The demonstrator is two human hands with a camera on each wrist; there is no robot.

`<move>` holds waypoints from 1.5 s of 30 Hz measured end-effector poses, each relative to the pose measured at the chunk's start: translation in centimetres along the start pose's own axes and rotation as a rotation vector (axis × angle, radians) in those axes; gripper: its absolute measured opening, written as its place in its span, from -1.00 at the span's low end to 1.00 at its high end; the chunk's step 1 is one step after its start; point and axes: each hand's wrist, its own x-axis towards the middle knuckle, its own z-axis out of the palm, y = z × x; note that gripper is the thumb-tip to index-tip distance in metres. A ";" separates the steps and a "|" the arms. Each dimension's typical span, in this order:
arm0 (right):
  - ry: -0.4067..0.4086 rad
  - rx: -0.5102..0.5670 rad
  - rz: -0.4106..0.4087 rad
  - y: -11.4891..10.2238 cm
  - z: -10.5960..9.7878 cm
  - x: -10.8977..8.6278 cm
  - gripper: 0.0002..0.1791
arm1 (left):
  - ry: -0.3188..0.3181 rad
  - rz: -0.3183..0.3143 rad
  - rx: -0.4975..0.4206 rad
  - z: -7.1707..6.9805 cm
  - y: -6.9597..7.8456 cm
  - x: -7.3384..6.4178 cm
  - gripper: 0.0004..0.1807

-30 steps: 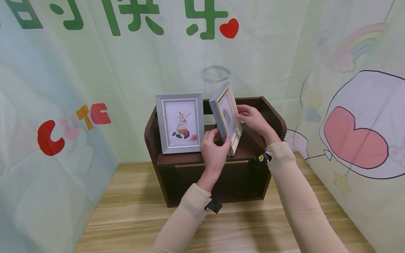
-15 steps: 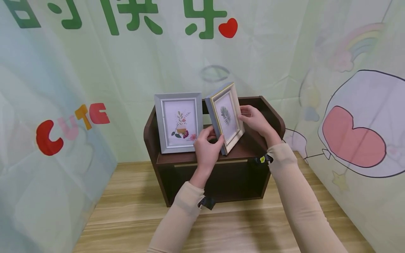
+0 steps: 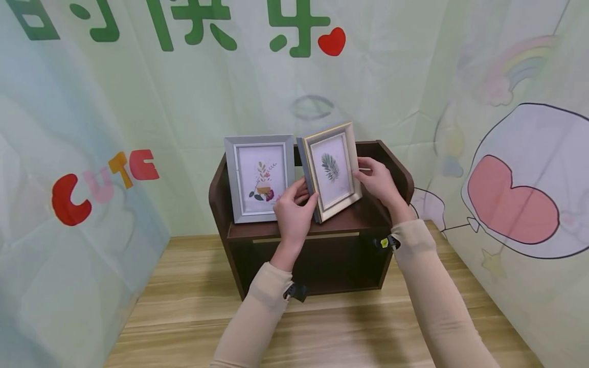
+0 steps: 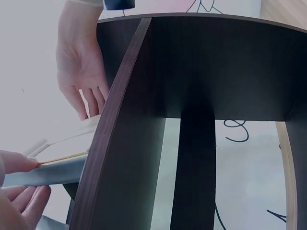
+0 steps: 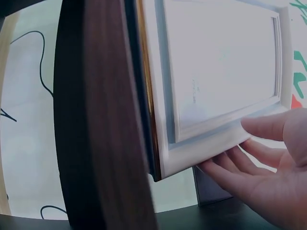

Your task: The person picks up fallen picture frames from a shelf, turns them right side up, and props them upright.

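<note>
A cream picture frame (image 3: 332,171) with a gold edge line and a green leaf print tilts over the top shelf of a dark brown wooden rack (image 3: 303,230). My left hand (image 3: 294,212) pinches its left side near the lower corner, thumb on the front and fingers behind. On the opposite side my right hand (image 3: 377,181) grips the right edge, its thumb on the front face in the right wrist view. Just left of it stands a grey picture frame (image 3: 232,179) with a flower print, upright on the same shelf and partly overlapped by my left fingers.
The rack has raised side panels and a lower compartment (image 3: 303,266) under the top shelf. It stands on a wood-grain surface (image 3: 184,306). Printed fabric walls (image 3: 368,92) enclose it at the back and both sides.
The cream picture frame has turned from nearly edge-on to face forward more. My left hand has moved left with its edge, and my right hand slightly right. The grey picture frame stays put.
</note>
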 end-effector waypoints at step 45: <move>0.514 -0.150 -0.106 -0.4 1.7 -5.1 -0.52 | 0.072 -0.048 0.146 3.0 -0.1 1.2 -0.66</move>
